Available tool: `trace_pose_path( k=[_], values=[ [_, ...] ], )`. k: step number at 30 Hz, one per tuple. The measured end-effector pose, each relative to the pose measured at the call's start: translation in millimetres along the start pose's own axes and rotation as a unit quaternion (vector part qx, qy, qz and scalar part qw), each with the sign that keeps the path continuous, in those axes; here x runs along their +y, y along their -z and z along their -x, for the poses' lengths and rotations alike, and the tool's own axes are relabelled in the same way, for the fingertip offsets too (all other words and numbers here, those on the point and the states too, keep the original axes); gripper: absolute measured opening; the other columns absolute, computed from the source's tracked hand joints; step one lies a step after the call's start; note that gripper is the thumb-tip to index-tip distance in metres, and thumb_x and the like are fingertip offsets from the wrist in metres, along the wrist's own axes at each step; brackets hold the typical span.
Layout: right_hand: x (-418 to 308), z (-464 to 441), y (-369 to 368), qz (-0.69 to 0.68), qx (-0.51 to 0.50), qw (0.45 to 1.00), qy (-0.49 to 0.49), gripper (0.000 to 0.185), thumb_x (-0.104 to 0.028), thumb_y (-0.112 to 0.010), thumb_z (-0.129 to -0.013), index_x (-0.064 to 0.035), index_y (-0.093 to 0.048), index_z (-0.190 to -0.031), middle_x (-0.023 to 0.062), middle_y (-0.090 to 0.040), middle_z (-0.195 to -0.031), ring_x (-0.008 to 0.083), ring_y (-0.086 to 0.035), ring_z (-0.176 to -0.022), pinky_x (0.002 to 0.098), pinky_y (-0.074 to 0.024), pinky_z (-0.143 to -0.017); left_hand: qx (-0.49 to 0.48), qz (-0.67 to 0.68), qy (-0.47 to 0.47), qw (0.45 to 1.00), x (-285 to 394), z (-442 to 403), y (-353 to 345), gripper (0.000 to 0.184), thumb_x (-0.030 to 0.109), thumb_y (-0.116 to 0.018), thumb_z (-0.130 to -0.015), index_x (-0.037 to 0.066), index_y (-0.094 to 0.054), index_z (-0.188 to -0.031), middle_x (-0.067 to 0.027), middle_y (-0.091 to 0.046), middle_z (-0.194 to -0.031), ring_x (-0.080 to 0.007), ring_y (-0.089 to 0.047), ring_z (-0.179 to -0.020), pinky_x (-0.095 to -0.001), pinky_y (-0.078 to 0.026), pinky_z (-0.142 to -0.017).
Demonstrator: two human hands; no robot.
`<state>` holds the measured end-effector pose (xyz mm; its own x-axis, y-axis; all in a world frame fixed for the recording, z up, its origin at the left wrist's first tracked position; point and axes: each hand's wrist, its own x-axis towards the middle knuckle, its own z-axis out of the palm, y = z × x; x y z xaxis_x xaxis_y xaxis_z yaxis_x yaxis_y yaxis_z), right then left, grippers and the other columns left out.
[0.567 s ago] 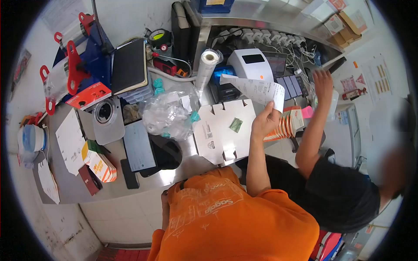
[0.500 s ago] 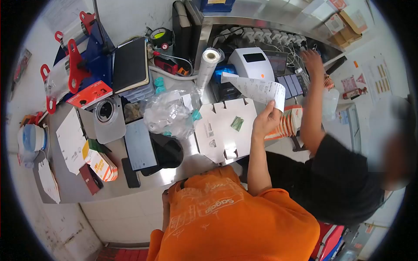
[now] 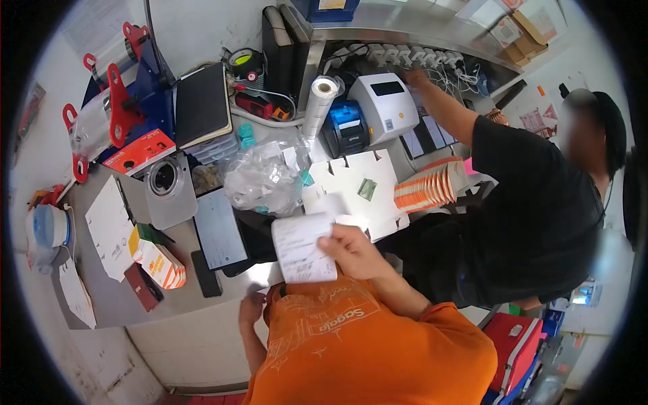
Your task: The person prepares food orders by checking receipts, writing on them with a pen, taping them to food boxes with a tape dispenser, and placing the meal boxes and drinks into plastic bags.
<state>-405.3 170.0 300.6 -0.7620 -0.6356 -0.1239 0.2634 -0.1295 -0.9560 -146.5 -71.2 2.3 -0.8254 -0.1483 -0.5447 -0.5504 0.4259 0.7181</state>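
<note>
My right hand (image 3: 354,252) pinches a white printed receipt (image 3: 304,250) in front of my chest. The receipt curls at its top and hangs over the front edge of the counter. My left hand (image 3: 251,310) is low beside my orange shirt, near the counter's front edge; its fingers look curled, with no object showing in them. Nearest to it are a black phone (image 3: 206,273) and a tablet with a lit screen (image 3: 221,233). Behind the receipt lies a flat white carton (image 3: 337,182) with a small green packet (image 3: 366,189) on it.
A co-worker in black (image 3: 526,209) stands at my right, one arm reaching behind the white label printer (image 3: 386,108). A small black receipt printer (image 3: 347,128), a clear plastic bag (image 3: 263,179), a stack of orange-and-white folded cartons (image 3: 428,189) and a cup-sealing machine (image 3: 111,111) occupy the counter.
My right hand has brought the receipt down and left, from beside the label printer to my chest. My left hand shows more. The co-worker has moved closer, reaching farther left.
</note>
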Motion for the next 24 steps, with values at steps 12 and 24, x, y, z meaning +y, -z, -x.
trace_pose_path(
  k=[12,24],
  values=[
    [38.1,-31.7,-53.4,0.225,-0.141,0.964,-0.033,0.029,-0.024,-0.063,-0.092,0.0016,-0.064,-0.107,0.0103,-0.069,-0.082,0.0132,-0.063,-0.075,0.0263,-0.0502,-0.068,0.180,0.599,-0.148,0.766,299.1,-2.8,114.9,0.045,0.026,-0.043,-0.101,-0.009,-0.045,-0.130,-0.0234,-0.061,-0.118,-0.0306,-0.064,-0.101,-0.0418,-0.052,-0.090],
    [36.4,-34.6,-49.5,0.242,-0.069,0.964,-0.080,0.029,-0.025,-0.059,-0.096,0.0017,-0.065,-0.085,0.0023,-0.061,-0.063,0.0035,-0.051,-0.060,0.0234,-0.0414,-0.053,0.275,0.658,-0.246,0.656,294.1,-2.1,170.8,0.049,0.011,-0.038,-0.100,0.008,-0.027,-0.147,-0.0173,-0.050,-0.135,-0.0282,-0.055,-0.117,-0.0410,-0.049,-0.095]
  ],
)
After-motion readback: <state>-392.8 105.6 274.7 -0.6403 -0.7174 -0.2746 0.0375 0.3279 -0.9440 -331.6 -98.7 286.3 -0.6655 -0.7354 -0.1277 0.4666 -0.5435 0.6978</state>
